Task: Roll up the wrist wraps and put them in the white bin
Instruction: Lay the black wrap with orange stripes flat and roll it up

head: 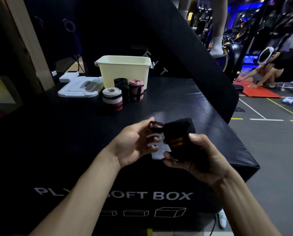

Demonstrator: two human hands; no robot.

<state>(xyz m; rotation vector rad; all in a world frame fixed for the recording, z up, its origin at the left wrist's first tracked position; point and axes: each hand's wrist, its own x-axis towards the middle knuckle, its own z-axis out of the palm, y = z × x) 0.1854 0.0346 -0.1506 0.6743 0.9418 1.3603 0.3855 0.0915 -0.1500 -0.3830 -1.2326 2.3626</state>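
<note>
Nearest, the right hand (198, 155) grips a black wrap (179, 135) with orange stripes, fingers curled round the roll, likely to keep it tight. The left hand (135, 142) pinches its thin loop (155, 125) at 10 o'clock from the roll. At 12 o'clock, well apart, stands the white bin (123, 70); three rolled wraps (123, 94) stand before it, partly blocking a straight reach.

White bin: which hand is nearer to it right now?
Left. The left hand sits below the white bin, pinching the loop of the black wrist wrap. The right hand grips the wrap's roll, lower and farther right.
</note>
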